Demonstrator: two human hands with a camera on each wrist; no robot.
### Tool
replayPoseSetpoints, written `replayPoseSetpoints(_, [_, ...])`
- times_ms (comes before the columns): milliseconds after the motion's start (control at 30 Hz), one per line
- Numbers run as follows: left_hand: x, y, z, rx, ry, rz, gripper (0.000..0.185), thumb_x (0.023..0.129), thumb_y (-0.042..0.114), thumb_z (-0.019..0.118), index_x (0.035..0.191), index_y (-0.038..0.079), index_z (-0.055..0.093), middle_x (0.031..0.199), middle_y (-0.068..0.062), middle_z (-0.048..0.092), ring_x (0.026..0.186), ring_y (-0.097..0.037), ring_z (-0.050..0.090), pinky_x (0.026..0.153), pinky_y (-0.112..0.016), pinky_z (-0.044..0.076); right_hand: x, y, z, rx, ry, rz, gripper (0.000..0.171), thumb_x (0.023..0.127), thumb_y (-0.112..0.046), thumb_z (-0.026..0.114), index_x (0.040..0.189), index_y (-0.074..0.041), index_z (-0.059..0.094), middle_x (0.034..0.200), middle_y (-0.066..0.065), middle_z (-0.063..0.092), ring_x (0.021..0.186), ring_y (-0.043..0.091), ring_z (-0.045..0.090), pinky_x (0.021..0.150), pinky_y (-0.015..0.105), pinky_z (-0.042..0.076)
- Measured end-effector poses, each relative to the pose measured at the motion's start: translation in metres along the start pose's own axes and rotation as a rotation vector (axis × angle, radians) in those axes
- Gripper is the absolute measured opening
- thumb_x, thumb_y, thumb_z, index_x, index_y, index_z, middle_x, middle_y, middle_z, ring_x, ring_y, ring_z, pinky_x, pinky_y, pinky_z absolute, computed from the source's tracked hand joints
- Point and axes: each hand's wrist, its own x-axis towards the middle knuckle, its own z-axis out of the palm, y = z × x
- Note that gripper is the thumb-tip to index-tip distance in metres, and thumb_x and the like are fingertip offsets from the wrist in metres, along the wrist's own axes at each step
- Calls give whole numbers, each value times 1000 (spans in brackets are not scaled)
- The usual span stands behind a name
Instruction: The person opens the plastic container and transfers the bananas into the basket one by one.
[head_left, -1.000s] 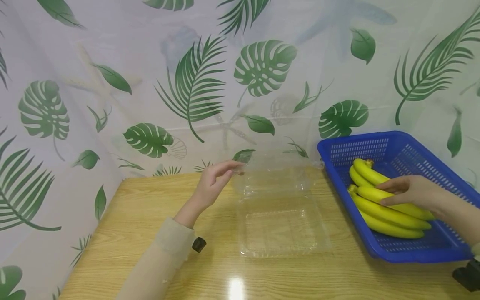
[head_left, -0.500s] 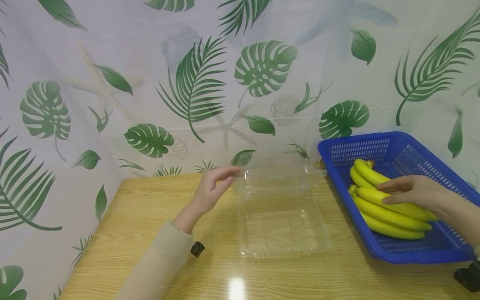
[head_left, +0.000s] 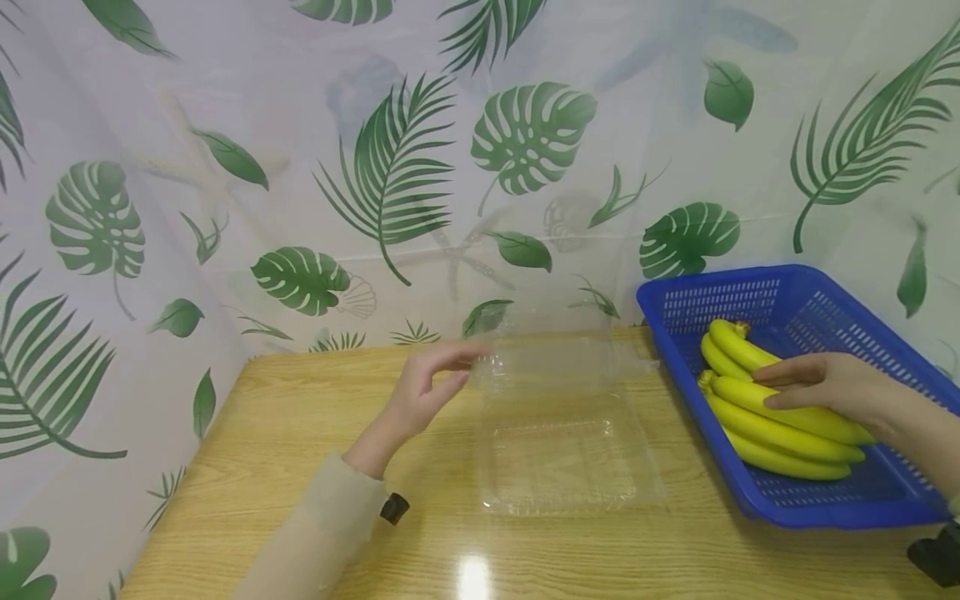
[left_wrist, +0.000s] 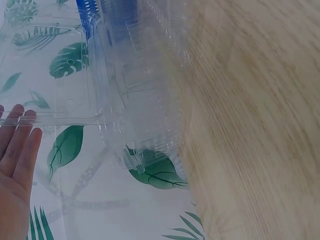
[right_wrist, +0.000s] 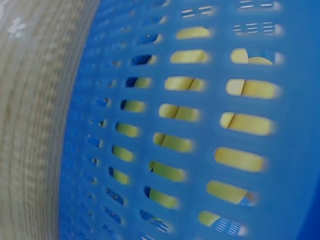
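A clear plastic clamshell box lies on the table with its lid raised at the back. At the lid's left edge is my left hand, fingers stretched out and touching the rim. The left wrist view shows those fingers straight against the lid's rim. Several yellow bananas lie bunched in a blue plastic basket. Over them rests my right hand, fingers loosely bent and thumb apart. In the right wrist view the basket wall hides that hand; yellow shows through its slots.
The wood-grain table runs back to a leaf-printed sheet hung behind and at the left. The basket stands close to the right side of the plastic box, near the sheet.
My left hand has come slightly down and towards me, and the lid's edge has tilted forward with it. The right hand has stayed nearly still over the bananas.
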Motion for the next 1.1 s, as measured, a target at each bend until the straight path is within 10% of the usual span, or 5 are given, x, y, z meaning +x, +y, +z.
replayPoseSetpoints(233, [-6,1,2,37,-20,54,42,108,25,53,129,-7,70,129,-27,73,114,-40,73,100,-42,64,2,2,-1,10,20,-23,66,104,-31,68,150,12,48,150,38,54,139,63,46,103,67,54])
replayPoseSetpoints(367, [-9,3,3,55,-35,86,48,111,36,51,130,-4,70,129,-24,74,114,-36,74,100,-42,64,3,4,-4,25,29,-23,64,105,-30,68,149,12,50,148,35,57,135,56,56,96,39,61])
replayPoseSetpoints(500, [-12,5,3,68,-40,112,50,111,40,49,130,-2,70,129,-22,75,115,-35,74,100,-42,64,3,4,-6,69,24,-11,63,105,-29,69,149,12,50,147,33,59,115,18,71,84,16,56])
replayPoseSetpoints(667, [-16,8,3,117,-60,146,39,106,26,55,131,0,70,130,-20,75,118,-33,74,105,-45,62,2,3,-6,119,25,-8,62,105,-26,68,149,13,50,144,31,63,95,-17,58,83,14,57])
replayPoseSetpoints(1100, [-24,19,3,211,-133,168,46,105,36,52,132,3,69,133,-15,75,127,-33,70,113,-50,57,3,0,-8,209,17,13,54,106,-24,67,147,9,55,135,15,74,93,-16,62,84,17,60])
